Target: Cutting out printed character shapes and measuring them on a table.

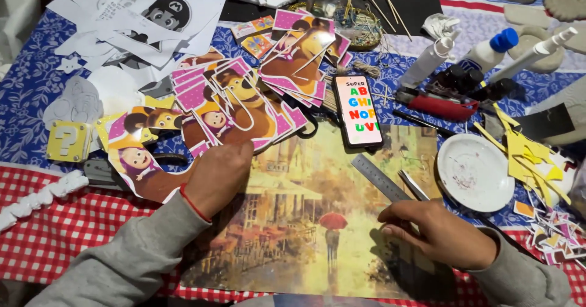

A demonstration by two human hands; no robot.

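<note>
My left hand [218, 179] lies on a fan of cartoon cut-out cards [232, 102] showing a girl and a bear, fingers closed over their lower edge. A red thread circles that wrist. My right hand [436, 231] rests on a large printed street picture [305, 221] with a red umbrella, fingers curled near the lower end of a metal ruler [379, 177]. Whether it grips anything I cannot tell. A phone [358, 109] with coloured letters on its screen lies just above the picture.
A white plate [475, 171] sits right of the ruler. Yellow paper scraps [528, 154], glue bottles [488, 50], a red tool [439, 105], white paper sheets [122, 14], a yellow question-mark block cut-out [67, 141] and a second card fan [302, 57] crowd the blue and red-checked cloths.
</note>
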